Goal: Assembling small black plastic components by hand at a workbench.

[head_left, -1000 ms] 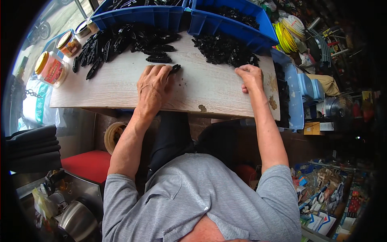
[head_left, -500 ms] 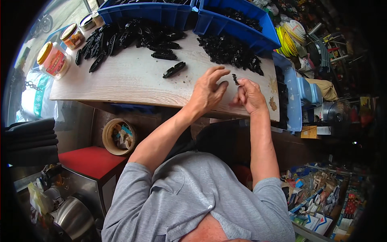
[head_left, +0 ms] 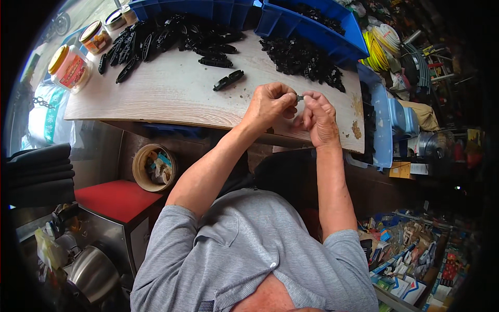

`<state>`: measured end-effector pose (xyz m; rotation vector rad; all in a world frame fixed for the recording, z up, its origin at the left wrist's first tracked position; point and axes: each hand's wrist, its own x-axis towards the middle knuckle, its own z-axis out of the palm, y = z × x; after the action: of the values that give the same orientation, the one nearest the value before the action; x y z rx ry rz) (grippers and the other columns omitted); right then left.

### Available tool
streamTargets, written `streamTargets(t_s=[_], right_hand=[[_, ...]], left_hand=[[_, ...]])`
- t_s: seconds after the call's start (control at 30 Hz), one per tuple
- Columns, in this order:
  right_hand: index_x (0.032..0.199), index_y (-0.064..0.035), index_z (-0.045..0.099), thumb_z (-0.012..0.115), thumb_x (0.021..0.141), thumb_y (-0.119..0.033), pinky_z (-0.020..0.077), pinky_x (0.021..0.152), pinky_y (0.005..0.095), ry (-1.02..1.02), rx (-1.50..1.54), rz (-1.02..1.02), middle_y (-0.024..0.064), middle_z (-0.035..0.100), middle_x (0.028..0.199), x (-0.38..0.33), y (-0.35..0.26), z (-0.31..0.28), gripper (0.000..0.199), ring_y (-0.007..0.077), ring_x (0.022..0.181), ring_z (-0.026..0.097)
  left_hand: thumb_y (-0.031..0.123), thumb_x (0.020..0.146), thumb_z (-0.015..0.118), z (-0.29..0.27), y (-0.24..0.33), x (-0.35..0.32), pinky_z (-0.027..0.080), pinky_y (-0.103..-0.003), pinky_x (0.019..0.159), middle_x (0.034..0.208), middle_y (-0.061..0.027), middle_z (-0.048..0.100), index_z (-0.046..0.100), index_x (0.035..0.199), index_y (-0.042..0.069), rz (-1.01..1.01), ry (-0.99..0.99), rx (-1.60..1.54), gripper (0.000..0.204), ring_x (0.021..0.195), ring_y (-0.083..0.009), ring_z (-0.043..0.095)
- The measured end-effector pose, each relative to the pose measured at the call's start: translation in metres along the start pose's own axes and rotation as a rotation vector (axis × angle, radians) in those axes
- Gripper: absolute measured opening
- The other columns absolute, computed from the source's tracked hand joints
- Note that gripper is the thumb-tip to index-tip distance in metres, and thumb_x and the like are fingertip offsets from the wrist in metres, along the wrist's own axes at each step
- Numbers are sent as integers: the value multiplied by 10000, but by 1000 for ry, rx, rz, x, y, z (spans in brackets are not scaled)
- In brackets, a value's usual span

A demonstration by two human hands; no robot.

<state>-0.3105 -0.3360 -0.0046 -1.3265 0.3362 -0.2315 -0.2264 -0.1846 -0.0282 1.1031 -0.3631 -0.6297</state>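
We hold a small dark part point(head_left: 300, 97) pinched between the fingertips of our left hand point(head_left: 270, 104) and right hand point(head_left: 318, 117), just above the near edge of the wooden board point(head_left: 171, 99). A single black piece point(head_left: 228, 80) lies on the board just beyond our left hand. Bare board stretches left of it; black heaps point(head_left: 304, 57) crowd the far edge.

A grey short-sleeved polo shirt with fine stripes, an open collar and one white button at the placket; sleeves end above the elbows, leaving both forearms, the left hand point(head_left: 270, 105) and right hand point(head_left: 318, 117) bare
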Motion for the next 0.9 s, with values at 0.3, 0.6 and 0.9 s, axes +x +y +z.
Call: streamTargets(t_s=[0.3,0.6,0.9], right_hand=[[1000,-55,649,761,871,-159,511,470,300,-26,-8,17,-12,476,505,-7,8,-3,200,113,398,481],[1040,-71,621,710,914,-188,570,494,381,-44,6,-32,29,500,499,0,5,5,193,217,465,612],[1068,-120,583,662,944,-216,585,585,387,-3,134,-58,33,551,572,-5,22,11,176,208,586,635]], left_hand=[[156,930,698,1,2,-14,570,-269,674,899,-95,696,668,986,-23,-20,8,15,190,787,-162,690],[172,742,739,-82,32,-34,454,-462,783,1050,-123,650,661,1041,79,680,818,1524,323,979,-322,587],[74,829,712,-37,8,-40,542,-340,727,905,-133,699,662,1086,16,455,265,565,268,794,-217,670]])
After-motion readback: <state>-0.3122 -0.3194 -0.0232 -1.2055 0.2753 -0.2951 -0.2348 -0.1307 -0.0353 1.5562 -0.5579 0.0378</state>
